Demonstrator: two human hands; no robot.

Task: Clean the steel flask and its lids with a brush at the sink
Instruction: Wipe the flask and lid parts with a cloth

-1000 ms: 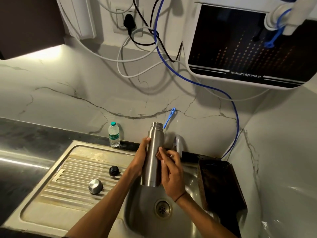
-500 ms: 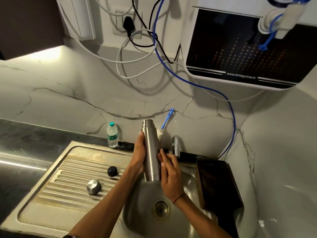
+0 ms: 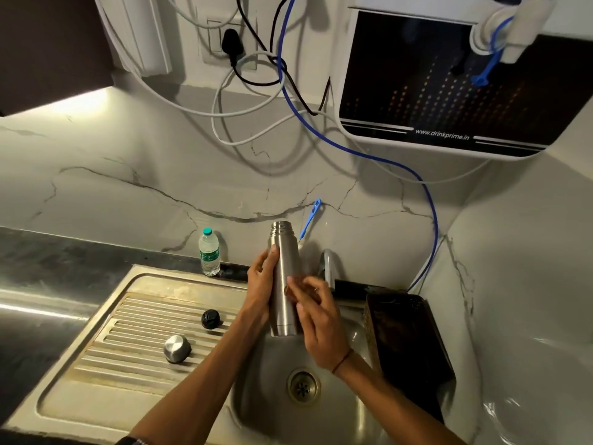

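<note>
- The steel flask (image 3: 284,281) has moved a bit to the left and farther back than it was a second ago, and both hands went with it; it stands almost straight up now.
- The sink (image 3: 333,412) is the biggest thing, with its bowl under the hands and its ribbed tray on the left, set in the dark counter (image 3: 38,261).
- Both arms reach in from the bottom and meet over the bowl.
- The left hand (image 3: 261,284) is wrapped around the left side of the flask, with the thumb up near the top.
- The right hand (image 3: 316,319) is on the flask's right side, its fingers bent and pressing on the steel; what it may be pinching I cannot tell.
- The flask is held up in the air between the two hands, its open mouth on top, just in front of the tap (image 3: 329,263).
- A blue brush (image 3: 309,220) leans on the wall right behind the flask.
- A steel lid (image 3: 176,348) and a smaller black lid (image 3: 210,318) sit apart on the ribbed tray, left of the hands.
</note>
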